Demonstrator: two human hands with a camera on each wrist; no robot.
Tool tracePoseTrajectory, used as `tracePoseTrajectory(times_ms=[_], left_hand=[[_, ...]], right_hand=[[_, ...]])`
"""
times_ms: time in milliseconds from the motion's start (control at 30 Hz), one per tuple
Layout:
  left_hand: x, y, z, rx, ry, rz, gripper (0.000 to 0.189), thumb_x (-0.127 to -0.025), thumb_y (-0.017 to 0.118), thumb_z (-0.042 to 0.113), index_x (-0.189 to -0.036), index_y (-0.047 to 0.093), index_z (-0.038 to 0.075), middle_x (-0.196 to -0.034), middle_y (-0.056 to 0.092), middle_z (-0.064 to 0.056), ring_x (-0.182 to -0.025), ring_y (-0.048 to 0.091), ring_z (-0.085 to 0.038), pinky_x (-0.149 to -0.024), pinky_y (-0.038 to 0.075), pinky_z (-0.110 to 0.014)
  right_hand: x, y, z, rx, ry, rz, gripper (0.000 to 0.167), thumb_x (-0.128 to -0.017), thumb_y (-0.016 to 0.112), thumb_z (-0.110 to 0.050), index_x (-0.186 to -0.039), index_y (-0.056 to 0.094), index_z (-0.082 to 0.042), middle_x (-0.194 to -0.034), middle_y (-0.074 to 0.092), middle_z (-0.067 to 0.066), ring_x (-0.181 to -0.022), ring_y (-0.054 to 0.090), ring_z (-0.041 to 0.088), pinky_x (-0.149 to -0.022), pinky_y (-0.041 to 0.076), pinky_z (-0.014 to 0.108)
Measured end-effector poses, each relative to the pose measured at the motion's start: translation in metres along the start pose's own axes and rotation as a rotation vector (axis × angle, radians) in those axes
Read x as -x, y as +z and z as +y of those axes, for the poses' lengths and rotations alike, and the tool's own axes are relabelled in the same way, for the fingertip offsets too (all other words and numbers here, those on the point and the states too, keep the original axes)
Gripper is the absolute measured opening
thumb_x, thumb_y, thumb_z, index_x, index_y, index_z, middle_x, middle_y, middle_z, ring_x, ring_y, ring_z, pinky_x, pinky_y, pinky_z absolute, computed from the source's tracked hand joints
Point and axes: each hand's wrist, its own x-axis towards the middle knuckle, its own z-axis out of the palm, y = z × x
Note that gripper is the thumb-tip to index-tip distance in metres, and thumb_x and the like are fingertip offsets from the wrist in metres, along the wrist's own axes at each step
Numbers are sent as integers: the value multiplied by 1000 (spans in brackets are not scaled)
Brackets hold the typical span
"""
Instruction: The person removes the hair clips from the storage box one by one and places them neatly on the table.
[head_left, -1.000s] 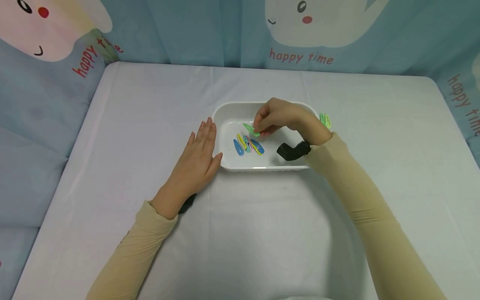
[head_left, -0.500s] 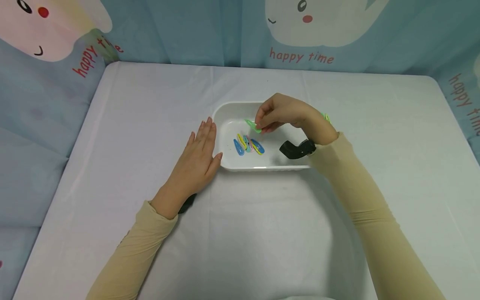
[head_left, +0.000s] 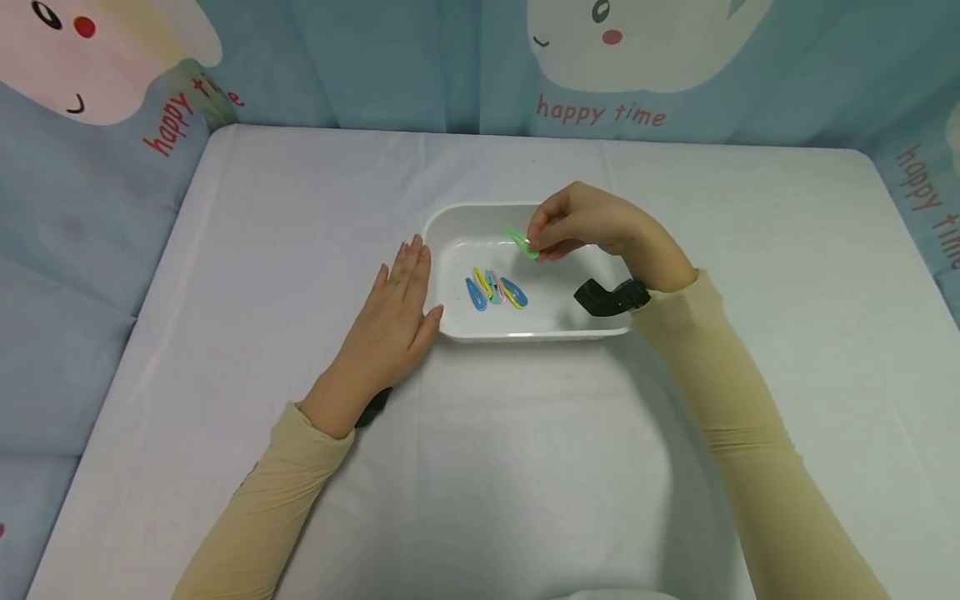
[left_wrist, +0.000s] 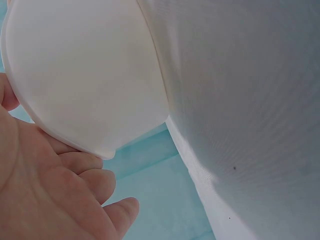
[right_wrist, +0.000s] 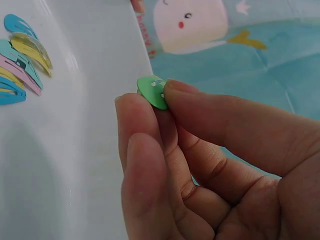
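Between thumb and fingertips my right hand (head_left: 592, 221) pinches a green hair clip (head_left: 521, 242), above the back right part of a white tray (head_left: 570, 335). In the right wrist view the green hair clip (right_wrist: 152, 92) points away, its broad end at the thumb. Several snap hair clips (head_left: 495, 288) in blue, yellow, teal and pink lie in a loose row on the tray floor. My left hand (head_left: 390, 321) lies against the tray's left end with fingers extended. The left wrist view shows its fingers at the rim of the tray (left_wrist: 90, 75).
A white cloth (head_left: 315, 200) covers the table. Behind it hangs a blue curtain (head_left: 375, 67) printed with cartoon faces. Black wrist cameras (head_left: 611, 297) are strapped at the wrists. Beyond the tray's right end, the right forearm hides part of the table.
My right hand has lifted the green hair clip and moved it right and back, away from the other clips. Green clips right of the tray are now hidden behind it. My left hand stays.
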Motion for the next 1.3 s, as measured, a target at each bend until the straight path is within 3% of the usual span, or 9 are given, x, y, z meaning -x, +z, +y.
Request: tracePoseTrajectory(times_ms=[467,1067,1300], left_hand=[[0,0,0,3,-3,-4,65,-99,38,26,-147,12,-8,-155,7,-20,-143,5,-29,-111,11,-51],[0,0,-1,4,-2,-9,65,-100,38,26,-147,11,-8,-155,6,-20,-143,5,-29,-112,10,-51],[0,0,-1,6,4,-3,65,-99,39,26,-147,11,-8,-155,6,-20,-143,5,-29,-112,11,-51]], right_hand=[[14,-11,7,12,-36,36,10,-88,63,-3,-88,64,7,-80,66,10,-73,64,20,-71,55,31],[30,-28,20,-58,-98,56,10,-90,58,0,-86,67,2,-81,67,10,-76,66,20,-70,54,29],[39,-34,26,-114,-97,86,8,-89,62,-1,-87,69,0,-82,68,9,-76,67,19,-70,54,28]])
